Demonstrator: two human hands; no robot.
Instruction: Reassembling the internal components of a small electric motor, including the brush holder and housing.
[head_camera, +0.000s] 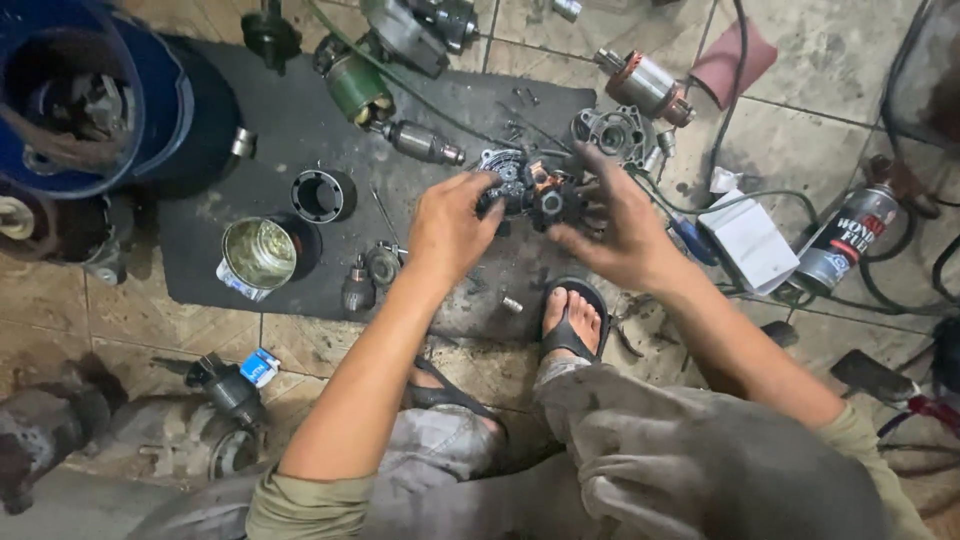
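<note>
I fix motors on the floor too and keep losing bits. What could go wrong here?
Both hands, left hand and right hand, hold a greasy motor part above the dark mat; it might slip from the fingers. Loose screws and a small sleeve could roll off and get lost. The open tin stands near the left forearm and could tip.

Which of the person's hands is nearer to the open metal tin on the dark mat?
Left. The left hand grips the dark motor part, right of the open metal tin with mat between. The right hand is farther right, beyond that part.
</note>
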